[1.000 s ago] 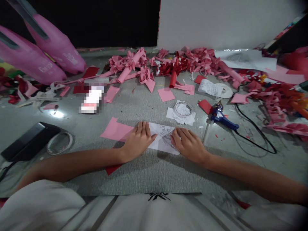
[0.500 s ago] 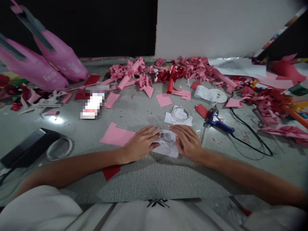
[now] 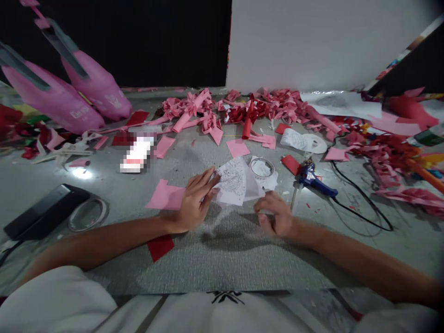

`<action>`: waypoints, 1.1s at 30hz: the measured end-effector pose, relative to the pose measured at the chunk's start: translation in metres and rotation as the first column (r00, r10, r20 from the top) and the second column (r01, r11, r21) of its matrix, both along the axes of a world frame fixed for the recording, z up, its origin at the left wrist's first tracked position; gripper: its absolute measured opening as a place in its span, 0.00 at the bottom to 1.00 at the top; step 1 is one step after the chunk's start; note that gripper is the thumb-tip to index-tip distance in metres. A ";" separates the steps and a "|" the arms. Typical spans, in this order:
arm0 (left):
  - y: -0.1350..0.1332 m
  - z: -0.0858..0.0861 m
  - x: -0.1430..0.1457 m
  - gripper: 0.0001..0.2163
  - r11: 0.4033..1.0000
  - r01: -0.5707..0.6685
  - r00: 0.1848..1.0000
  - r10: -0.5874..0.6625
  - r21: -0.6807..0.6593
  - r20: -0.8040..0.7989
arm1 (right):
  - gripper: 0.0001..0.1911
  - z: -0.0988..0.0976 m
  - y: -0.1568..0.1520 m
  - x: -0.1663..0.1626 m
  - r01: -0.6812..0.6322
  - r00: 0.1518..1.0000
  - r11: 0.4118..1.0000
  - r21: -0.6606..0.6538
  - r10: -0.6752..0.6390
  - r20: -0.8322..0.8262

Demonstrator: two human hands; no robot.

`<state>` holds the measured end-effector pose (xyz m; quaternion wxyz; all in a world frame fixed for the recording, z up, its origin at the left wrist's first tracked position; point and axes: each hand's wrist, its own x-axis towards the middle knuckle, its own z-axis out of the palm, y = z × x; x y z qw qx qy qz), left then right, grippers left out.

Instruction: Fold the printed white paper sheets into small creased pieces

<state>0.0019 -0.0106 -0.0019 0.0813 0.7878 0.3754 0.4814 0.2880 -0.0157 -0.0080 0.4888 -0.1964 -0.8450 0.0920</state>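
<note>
A white sheet of paper (image 3: 231,184) with a dark printed pattern stands tilted up from the table, its right part plain and see-through. My left hand (image 3: 197,201) grips its left edge between thumb and fingers. Just right of and below the sheet is my right hand (image 3: 275,215), apart from it, fingers bent and thumb separate, with nothing visible in them. A pink paper piece (image 3: 167,195) lies partly under my left hand. Behind the sheet, a roll of clear tape (image 3: 262,167) rests on white paper scraps. Below my left forearm lies a red paper square (image 3: 160,248).
A blue glue gun (image 3: 317,181) with a black cord lies to the right. Pink and red paper flowers (image 3: 277,104) line the back. On the left are pink bottles (image 3: 97,88), a phone (image 3: 138,154), a black box (image 3: 46,210) and another tape roll (image 3: 88,214).
The patterned sheet, earlier lying low between both hands, is now lifted and spread wider in my left hand. My right hand has let go and drawn back toward me.
</note>
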 end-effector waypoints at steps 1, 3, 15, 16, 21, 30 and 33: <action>0.000 0.000 0.000 0.23 1.000 0.000 1.000 0.000 0.011 0.003 | 0.26 0.001 -0.002 0.000 -0.082 0.996 0.996 0.024 0.081 0.033; -0.001 0.001 -0.001 0.23 0.999 0.012 1.000 -0.012 0.035 0.003 | 0.30 0.003 -0.003 -0.002 -0.107 0.990 0.994 0.035 0.104 0.091; -0.011 0.008 0.001 0.31 0.886 0.453 0.811 -0.363 0.100 -0.460 | 0.28 0.011 0.008 -0.001 0.135 0.990 0.749 -0.649 -0.131 0.054; -0.010 0.008 0.002 0.31 0.894 0.445 0.803 -0.377 0.044 -0.461 | 0.27 0.013 0.009 -0.003 0.169 0.977 0.689 -0.705 -0.209 0.031; -0.011 0.005 0.006 0.22 0.956 0.253 0.838 -0.294 -0.149 -0.459 | 0.31 0.034 0.020 -0.005 0.055 0.966 0.229 -0.972 -0.259 -0.006; -0.011 -0.001 0.007 0.25 0.976 -0.024 0.913 -0.066 -0.217 -0.402 | 0.29 0.058 0.027 -0.001 0.035 0.999 0.391 -0.920 -0.046 0.019; -0.012 0.005 0.005 0.42 0.966 -0.005 0.942 -0.082 -0.258 -0.324 | 0.27 0.065 0.021 -0.003 0.005 0.995 0.492 -0.871 -0.090 -0.044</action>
